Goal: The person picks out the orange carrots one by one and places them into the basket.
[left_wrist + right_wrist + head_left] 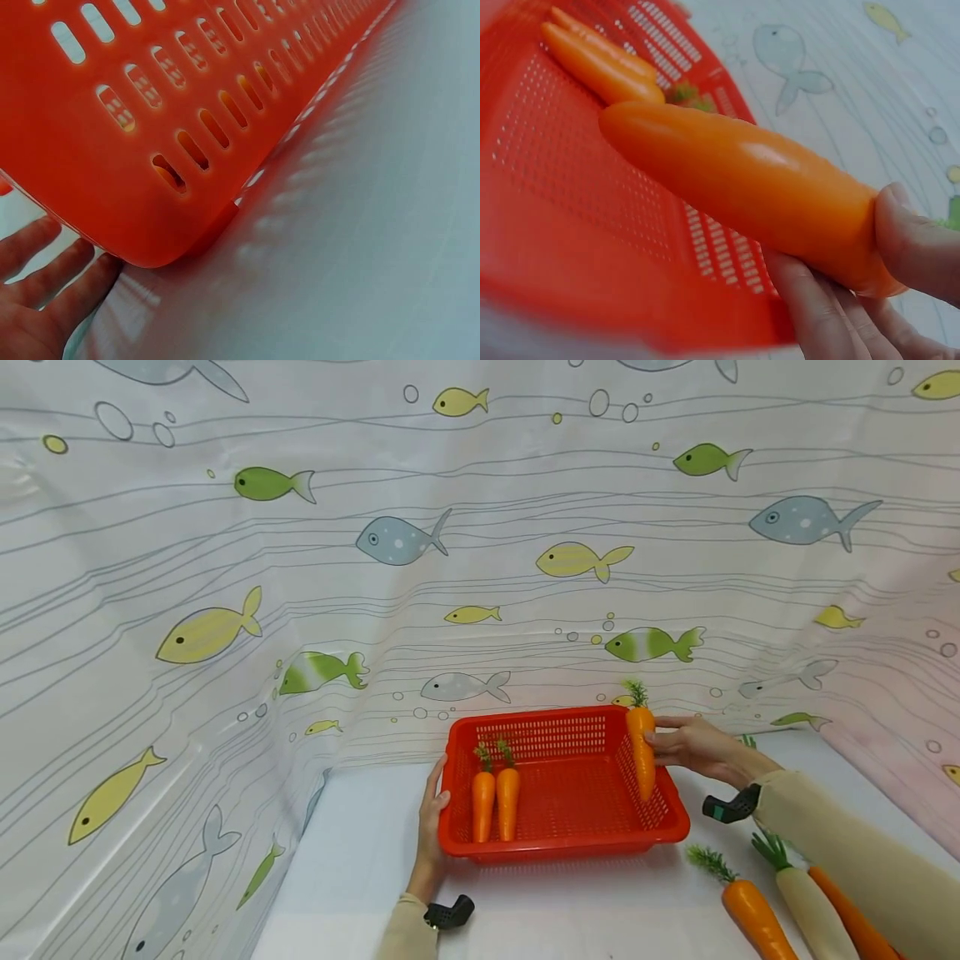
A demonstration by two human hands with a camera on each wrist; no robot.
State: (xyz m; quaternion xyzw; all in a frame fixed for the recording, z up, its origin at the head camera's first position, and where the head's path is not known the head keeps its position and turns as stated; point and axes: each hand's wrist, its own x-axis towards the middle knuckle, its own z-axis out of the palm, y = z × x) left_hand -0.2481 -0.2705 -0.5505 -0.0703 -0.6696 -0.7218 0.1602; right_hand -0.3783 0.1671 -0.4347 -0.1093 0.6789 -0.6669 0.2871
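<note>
In the head view, my right hand point(693, 747) grips an orange carrot point(642, 752) with a green leafy top, tip downward, over the right end of a red plastic basket point(562, 852). The right wrist view shows the thumb on one side of this carrot point(757, 172) and the fingers on the other. My left hand point(431, 822) holds the basket's left side, thumb at the rim; the left wrist view shows its fingers point(71, 262) against the outer wall. Two carrots point(507, 802) lie side by side in the basket's left part.
On the white table point(352, 852), right of the basket, lie another carrot point(753, 914), a white radish point(813, 910) and a further orange carrot point(855, 918) partly behind the right sleeve. A fish-patterned curtain point(480, 568) hangs behind and at both sides.
</note>
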